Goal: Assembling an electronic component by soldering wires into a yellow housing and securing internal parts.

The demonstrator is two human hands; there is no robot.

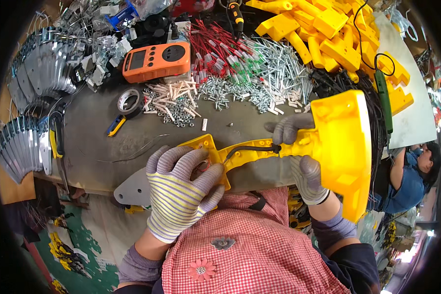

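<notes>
A yellow plastic housing half [330, 142] lies across my hands, its open inner side up. Striped glove on, my left hand [183, 188] has its fingers bent over the housing's square left end and hides most of what is inside there. My right hand [301, 159], also gloved, grips the narrow neck close to the broad right end. A black cable [252, 148] runs along the channel in the neck. From under my left hand a grey metal blade [134, 190] with holes sticks out to the left. Whether it is joined to the housing is hidden.
Beyond my hands lie heaped screws [284, 68], pale sleeves [169, 98], red wires [213, 41] and an orange meter [157, 61]. Black tape [130, 102] and a cutter [116, 126] lie left. Yellow housings [328, 29] pile up at the far right; another person [409, 169] is beyond.
</notes>
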